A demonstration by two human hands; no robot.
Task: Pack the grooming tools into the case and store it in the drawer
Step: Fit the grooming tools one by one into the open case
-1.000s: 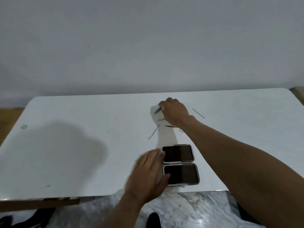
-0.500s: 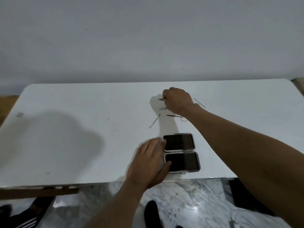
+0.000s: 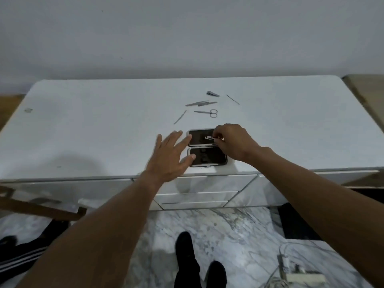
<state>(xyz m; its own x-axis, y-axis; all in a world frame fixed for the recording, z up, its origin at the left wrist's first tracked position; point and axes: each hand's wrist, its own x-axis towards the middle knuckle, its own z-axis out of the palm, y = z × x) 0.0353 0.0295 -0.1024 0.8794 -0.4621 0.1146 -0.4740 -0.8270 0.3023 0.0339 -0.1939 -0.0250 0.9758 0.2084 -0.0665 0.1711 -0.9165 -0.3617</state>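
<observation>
The open case [image 3: 209,160] lies at the desk's [image 3: 104,132] near edge, scissors [image 3: 208,113] apart behind it. The left hand [image 3: 169,156], fingers spread, touches its left side; the right hand [image 3: 233,142] pinches a small metal tool [image 3: 208,138] over its far half.

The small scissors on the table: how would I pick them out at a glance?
Look at the white table, just beyond the open black case near its front edge, where loose metal tools lie scattered. The scissors lie directly behind the case, and alone among those thin straight tools they end in two round finger loops.
</observation>
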